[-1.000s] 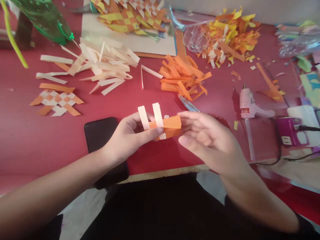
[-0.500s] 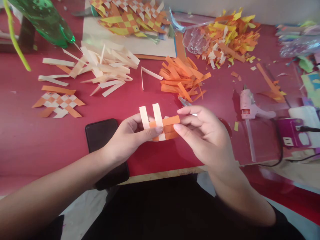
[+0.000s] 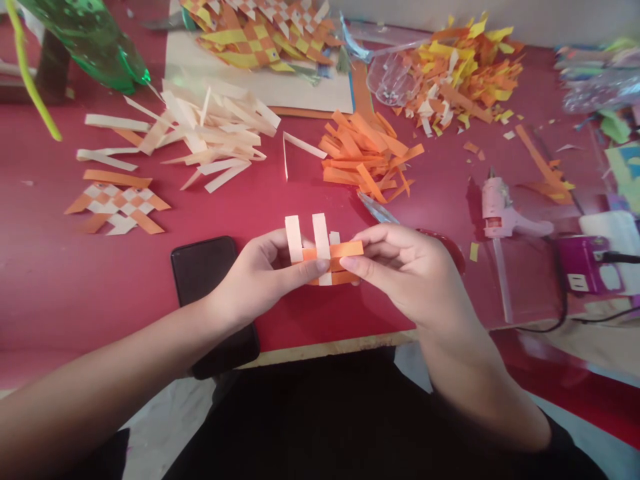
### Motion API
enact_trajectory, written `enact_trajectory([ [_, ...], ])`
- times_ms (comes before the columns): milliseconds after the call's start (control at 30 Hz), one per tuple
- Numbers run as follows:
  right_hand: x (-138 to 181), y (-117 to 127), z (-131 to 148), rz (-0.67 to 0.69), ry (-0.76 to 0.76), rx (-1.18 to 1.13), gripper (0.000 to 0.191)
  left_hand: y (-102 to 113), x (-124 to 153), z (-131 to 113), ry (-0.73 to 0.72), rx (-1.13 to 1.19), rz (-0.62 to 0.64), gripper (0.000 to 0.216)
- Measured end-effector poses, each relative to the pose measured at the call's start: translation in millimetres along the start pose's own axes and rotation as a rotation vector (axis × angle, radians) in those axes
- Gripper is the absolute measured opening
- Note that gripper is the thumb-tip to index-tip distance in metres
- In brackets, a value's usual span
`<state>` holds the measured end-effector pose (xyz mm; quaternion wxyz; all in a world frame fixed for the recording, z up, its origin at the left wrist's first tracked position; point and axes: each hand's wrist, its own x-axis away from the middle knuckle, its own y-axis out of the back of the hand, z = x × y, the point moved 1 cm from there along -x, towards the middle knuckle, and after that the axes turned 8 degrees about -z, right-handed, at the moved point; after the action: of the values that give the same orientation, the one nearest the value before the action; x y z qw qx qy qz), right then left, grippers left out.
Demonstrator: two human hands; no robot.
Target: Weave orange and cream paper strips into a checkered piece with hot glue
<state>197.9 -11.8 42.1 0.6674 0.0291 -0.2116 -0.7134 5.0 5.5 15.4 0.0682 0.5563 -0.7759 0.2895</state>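
A small weave of white and orange paper strips (image 3: 320,252) is held above the near edge of the red table (image 3: 300,320). My left hand (image 3: 260,273) pinches its left side, thumb on top over the white strips. My right hand (image 3: 405,273) pinches the orange strips at its right side with thumb and fingers. Two white strip ends stick up from the weave.
A black phone (image 3: 207,280) lies under my left wrist. A pile of white strips (image 3: 210,130), a pile of orange strips (image 3: 367,157), a finished woven piece (image 3: 117,203), scissors (image 3: 380,210), a glue gun (image 3: 500,210) and mixed scraps (image 3: 460,67) lie beyond.
My right hand went from open beside the weave to a pinch on its orange strips. The weave shifted slightly lower and to the right.
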Motion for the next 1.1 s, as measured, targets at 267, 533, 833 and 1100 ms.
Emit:
enact_trajectory([
  [267,-1.2,2.9,2.0,-0.077,0.12,0.245,0.014,1.3,-2.3,2.5,0.033,0.063,-0.087,0.014],
  [533,4.8,17.2,-7.5,-0.249,0.478,0.683,0.016,2.9,-3.5,0.8,-0.025,0.16,-0.175,0.011],
  [833,26.1,82.4,-50.6,-0.242,0.227,1.171,0.043,4.3,-7.3,4.4,-0.092,0.201,-0.169,0.018],
  [1100,13.3,85.1,-59.1,-0.312,0.022,1.144,0.028,4.2,-9.0,3.9,-0.059,0.231,-0.151,0.019],
])
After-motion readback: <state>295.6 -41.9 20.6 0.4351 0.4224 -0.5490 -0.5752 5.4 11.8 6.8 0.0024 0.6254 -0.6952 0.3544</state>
